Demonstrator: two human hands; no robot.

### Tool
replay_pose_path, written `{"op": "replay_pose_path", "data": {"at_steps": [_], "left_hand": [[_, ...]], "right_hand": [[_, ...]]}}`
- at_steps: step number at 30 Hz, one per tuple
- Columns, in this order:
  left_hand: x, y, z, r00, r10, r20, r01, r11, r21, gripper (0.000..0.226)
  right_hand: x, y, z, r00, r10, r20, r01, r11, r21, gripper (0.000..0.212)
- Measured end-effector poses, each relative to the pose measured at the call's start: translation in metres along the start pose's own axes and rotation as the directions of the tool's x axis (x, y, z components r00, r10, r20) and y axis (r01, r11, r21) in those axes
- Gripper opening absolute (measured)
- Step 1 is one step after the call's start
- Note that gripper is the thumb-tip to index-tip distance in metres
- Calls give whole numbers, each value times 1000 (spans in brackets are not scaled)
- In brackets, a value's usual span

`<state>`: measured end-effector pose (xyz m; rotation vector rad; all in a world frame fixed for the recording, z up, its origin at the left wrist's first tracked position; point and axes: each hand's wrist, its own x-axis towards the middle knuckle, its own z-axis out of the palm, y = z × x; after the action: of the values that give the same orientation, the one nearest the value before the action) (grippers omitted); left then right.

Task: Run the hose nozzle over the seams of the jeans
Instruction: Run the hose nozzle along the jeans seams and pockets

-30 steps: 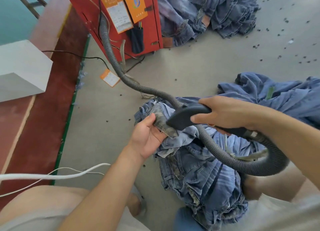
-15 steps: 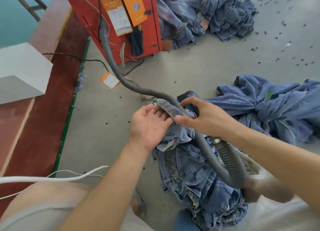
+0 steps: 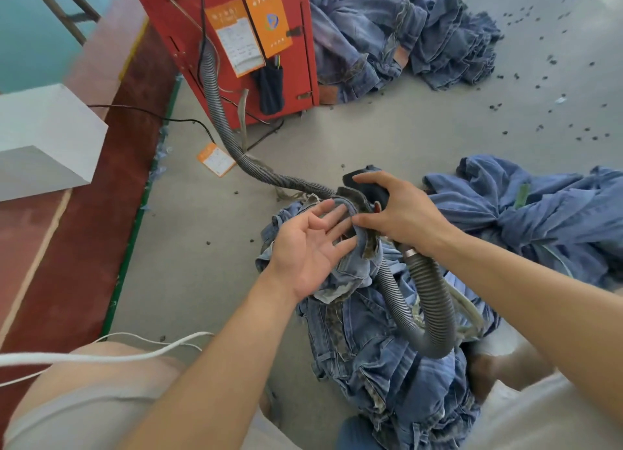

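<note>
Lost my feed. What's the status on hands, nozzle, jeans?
Left hand flat under jeans seam. Right hand holds nozzle there. Hose loops across jeans.

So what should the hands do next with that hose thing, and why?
Probably slide the nozzle a little further along the folded seam. The right hand holds the nozzle against that fold of the jeans, and the left hand lies flat and open under the cloth, propping it up.
</note>
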<state>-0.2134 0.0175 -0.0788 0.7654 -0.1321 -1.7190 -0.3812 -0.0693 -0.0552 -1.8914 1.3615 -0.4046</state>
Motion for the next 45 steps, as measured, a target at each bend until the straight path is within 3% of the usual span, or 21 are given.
{"op": "replay_pose_path", "data": {"at_steps": [3,5,6,7,8,10,12,15,18,22,23,26,28,30,33,36,41,45], "left_hand": [[1,-2,2,1000,20,0,-20,998,55,51],[5,-3,-2,975,132,-179,-74,952,296,38],[8,-4,-6,918,243,-312,-44,846,532,32],[8,-5,-12,848,350,-399,65,678,732,24],[6,-5,-15,821,357,-445,197,555,808,20],[1,-7,-21,851,75,-520,430,470,771,53],[-2,-12,-25,855,-142,-499,510,414,754,84],[-1,-18,-28,920,-161,-357,391,328,860,77],[-4,-18,-30,919,-296,-260,350,312,883,74],[-4,-33,-29,901,-280,-332,424,404,811,92],[-3,-37,-27,912,-248,-326,406,446,797,81],[3,-43,-25,960,-34,-276,234,635,736,18],[3,-43,-23,964,-1,-265,149,828,540,20],[-1,-38,-19,980,-101,-171,139,965,223,34],[-10,-31,-13,977,-210,-43,207,976,-70,45],[-10,-31,-5,927,-367,-76,356,926,-122,84],[-3,-33,-4,948,-197,-248,196,980,-32,43],[-2,-27,-7,952,-16,-306,-17,994,-104,50]], "right_hand": [[5,-2,3,1000,-4,7,4,999,48,69],[6,-2,0,1000,-8,-15,9,999,39,72],[7,-2,-2,1000,4,-30,-2,999,45,74],[7,0,-6,999,20,-48,-18,998,57,75],[8,2,-9,997,37,-67,-32,997,69,74],[9,5,-16,995,57,-87,-49,994,97,72],[9,8,-22,994,54,-93,-44,993,107,70],[9,14,-30,991,72,-110,-56,988,143,68],[9,18,-37,989,119,-89,-92,961,259,68],[2,17,-36,991,130,-37,-110,933,343,66],[0,16,-35,992,123,-29,-106,933,344,66],[-2,15,-31,994,107,-16,-95,938,332,67],[-2,17,-31,993,118,-13,-107,936,335,67],[0,19,-32,990,142,-13,-129,930,345,68],[2,22,-34,987,161,-19,-144,924,353,68],[-2,22,-31,989,145,-4,-135,932,336,68],[-13,19,-19,997,77,-8,-72,962,262,70],[-17,21,-20,995,98,-21,-89,961,263,71]]}}
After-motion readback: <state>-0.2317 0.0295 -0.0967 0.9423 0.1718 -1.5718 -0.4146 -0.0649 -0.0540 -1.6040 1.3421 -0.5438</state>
